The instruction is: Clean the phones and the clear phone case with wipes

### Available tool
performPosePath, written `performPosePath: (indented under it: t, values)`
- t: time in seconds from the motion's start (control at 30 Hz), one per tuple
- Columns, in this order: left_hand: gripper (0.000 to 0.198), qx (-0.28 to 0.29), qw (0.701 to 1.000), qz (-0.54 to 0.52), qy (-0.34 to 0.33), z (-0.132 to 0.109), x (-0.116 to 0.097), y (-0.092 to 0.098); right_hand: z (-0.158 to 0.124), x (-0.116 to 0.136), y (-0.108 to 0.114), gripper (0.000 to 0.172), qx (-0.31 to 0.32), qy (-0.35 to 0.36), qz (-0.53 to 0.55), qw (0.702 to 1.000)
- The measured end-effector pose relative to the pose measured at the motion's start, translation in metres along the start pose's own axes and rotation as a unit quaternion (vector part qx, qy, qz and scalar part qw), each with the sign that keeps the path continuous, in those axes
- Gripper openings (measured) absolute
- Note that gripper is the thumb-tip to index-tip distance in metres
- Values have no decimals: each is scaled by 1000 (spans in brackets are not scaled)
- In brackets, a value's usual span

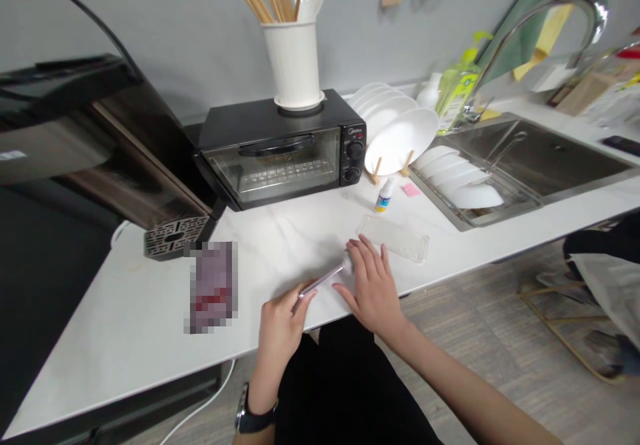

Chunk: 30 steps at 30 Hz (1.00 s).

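Observation:
Between the thumb and fingers of my left hand (287,312) is a slim pinkish phone (323,280), seen nearly edge-on and tilted up to the right. My right hand (370,282) is at its far end, fingers stretched and thumb apart; a small pale patch shows by its fingertips, too unclear to name. Just beyond the right fingers lies a clear plastic case (395,238). A small white spray bottle (384,196) with a blue and yellow label stands behind it, beside a pink square piece (411,190).
A black toaster oven (285,158) carries a white holder (294,58) with chopsticks. White plates (400,138) stand in a rack beside the sink (545,152). To the left are a black machine (145,152) and a pixelated item (213,285). Another person's leg (607,278) shows at far right.

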<state>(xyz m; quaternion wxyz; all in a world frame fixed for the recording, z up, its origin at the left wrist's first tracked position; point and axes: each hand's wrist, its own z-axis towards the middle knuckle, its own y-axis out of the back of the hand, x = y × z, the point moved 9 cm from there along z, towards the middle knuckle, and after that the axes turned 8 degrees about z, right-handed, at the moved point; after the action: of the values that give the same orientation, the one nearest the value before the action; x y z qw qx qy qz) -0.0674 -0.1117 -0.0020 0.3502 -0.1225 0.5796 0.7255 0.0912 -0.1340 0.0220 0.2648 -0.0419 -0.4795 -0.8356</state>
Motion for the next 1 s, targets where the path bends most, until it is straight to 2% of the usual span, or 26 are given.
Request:
performPosePath:
  t: [0.17,0.2,0.3,0.33,0.37,0.43,0.5,0.57,0.6,0.63,0.7,0.8,0.9,1.0]
  values:
    - [27,13,999,39,3,0,2,-1,-6,35,-9,72,47,147,44,987]
    - [26,10,999,33,3,0,1,0,-5,30,-6,72,36,129,38,990]
    - [28,-1,1000,6,0,0,0,1,-1,2,4,73,-12,5,-1,1000]
    - [28,-2,1000,7,-1,-1,0,1,-1,4,5,73,-20,0,0,1000]
    - [28,-1,1000,15,-2,-1,1,1,-1,12,3,73,-17,22,9,1000]
    - [28,-1,999,38,2,-1,4,0,-4,41,-6,68,17,125,45,991]
    - [30,2,999,40,8,-1,6,-1,-6,48,-7,70,24,158,59,985]
    - [28,4,1000,18,10,-1,3,-1,-2,24,3,63,-21,88,45,995]
    - [28,3,1000,4,10,-1,1,0,0,7,8,54,-41,45,34,998]
    - [27,0,1000,-7,9,-1,-1,2,1,-4,11,46,-53,33,36,997]
    - [24,-9,1000,-28,11,0,-3,9,4,-12,13,38,-62,72,59,994]
    - [18,-45,997,-51,32,4,-1,28,8,-10,16,35,-69,156,121,978]
    - [17,-105,992,-64,32,14,-11,47,15,-27,23,33,-85,123,215,965]
    - [14,-139,984,-109,-13,27,-40,46,15,-48,23,31,-84,56,333,937]
